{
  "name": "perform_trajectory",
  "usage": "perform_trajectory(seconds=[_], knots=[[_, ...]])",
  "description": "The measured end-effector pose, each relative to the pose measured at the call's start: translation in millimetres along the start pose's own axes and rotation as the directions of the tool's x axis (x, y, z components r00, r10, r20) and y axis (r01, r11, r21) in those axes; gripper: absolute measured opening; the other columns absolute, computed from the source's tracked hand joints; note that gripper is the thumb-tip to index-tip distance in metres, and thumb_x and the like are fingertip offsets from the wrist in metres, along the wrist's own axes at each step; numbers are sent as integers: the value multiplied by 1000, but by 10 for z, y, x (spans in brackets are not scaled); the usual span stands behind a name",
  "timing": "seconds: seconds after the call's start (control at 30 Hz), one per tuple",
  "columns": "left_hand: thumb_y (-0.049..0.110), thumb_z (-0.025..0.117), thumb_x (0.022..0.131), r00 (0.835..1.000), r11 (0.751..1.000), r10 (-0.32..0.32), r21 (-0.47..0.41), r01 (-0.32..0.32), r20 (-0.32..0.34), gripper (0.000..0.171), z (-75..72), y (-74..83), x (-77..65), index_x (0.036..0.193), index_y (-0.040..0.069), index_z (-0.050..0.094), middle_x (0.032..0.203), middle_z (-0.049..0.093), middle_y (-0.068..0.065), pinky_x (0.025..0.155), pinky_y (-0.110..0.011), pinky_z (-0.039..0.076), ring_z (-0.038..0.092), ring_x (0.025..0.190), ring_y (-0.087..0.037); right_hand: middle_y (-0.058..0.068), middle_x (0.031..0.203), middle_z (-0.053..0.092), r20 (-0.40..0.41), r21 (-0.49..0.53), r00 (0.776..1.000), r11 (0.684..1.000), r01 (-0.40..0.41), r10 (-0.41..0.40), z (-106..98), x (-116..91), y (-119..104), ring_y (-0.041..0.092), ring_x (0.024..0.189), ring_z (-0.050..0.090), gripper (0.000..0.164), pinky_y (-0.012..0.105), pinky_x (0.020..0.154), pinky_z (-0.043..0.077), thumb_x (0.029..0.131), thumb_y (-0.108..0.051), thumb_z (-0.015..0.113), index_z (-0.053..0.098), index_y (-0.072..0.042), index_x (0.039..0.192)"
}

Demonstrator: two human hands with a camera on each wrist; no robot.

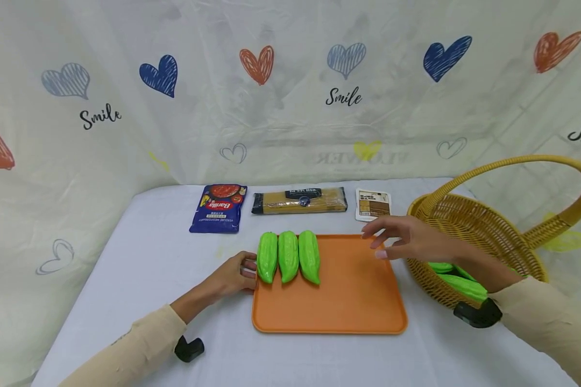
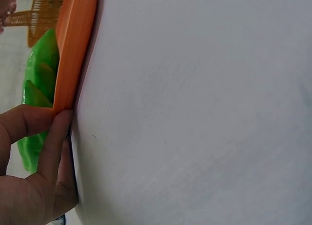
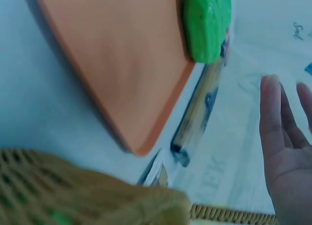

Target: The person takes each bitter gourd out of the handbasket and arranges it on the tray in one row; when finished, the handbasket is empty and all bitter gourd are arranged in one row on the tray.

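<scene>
An orange tray [image 1: 353, 306] lies on the white tablecloth. Three bright green toy bitter melons [image 1: 288, 257] lie side by side at its back left, their pointed ends toward the front. My left hand [image 1: 229, 274] grips the tray's left edge; in the left wrist view its thumb and fingers pinch the orange rim [image 2: 75, 54]. Over the tray's back right corner, my right hand [image 1: 411, 239] hovers with nothing in it, fingers extended and spread from the thumb. Beside the tray on the right, more bitter melons [image 1: 465, 286] lie in a wicker basket [image 1: 484, 220], partly hidden behind my right forearm.
Behind the tray lie a blue Barilla sauce pouch [image 1: 218, 209], a pack of spaghetti [image 1: 302, 201] and a small white-and-brown packet [image 1: 373, 204]. The basket's tall handle [image 1: 518, 159] arches over the right side. A white cloth [image 1: 290, 118] with printed hearts hangs at the back.
</scene>
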State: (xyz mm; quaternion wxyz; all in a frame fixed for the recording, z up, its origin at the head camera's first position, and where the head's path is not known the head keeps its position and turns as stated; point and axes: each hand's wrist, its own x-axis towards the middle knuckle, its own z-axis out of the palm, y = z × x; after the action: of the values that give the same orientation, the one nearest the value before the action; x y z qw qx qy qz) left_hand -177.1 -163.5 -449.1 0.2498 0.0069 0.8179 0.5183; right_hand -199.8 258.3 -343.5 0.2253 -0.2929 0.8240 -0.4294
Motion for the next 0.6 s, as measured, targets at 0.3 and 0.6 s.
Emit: perform_trajectory(seconds=[0.3,0.6], knots=[[1,77,80,1000,1000,-3,-7,3,7,73,2,24,-15,144,1,42,124,54,-15,81,-35,63,63,103,-23,0,127,62,125,23,989,997,75,-77,-184,-344,129,18,105,65,38,33,82,60,95,-6,66,58,-11,132],[-2,76,79,1000,1000,-2,-24,2,8,73,4,15,-3,144,-1,42,123,54,-16,81,-35,63,63,104,-23,-3,124,64,148,28,985,996,89,-92,-351,-669,201,20,101,66,38,31,76,61,95,2,62,57,-4,132]])
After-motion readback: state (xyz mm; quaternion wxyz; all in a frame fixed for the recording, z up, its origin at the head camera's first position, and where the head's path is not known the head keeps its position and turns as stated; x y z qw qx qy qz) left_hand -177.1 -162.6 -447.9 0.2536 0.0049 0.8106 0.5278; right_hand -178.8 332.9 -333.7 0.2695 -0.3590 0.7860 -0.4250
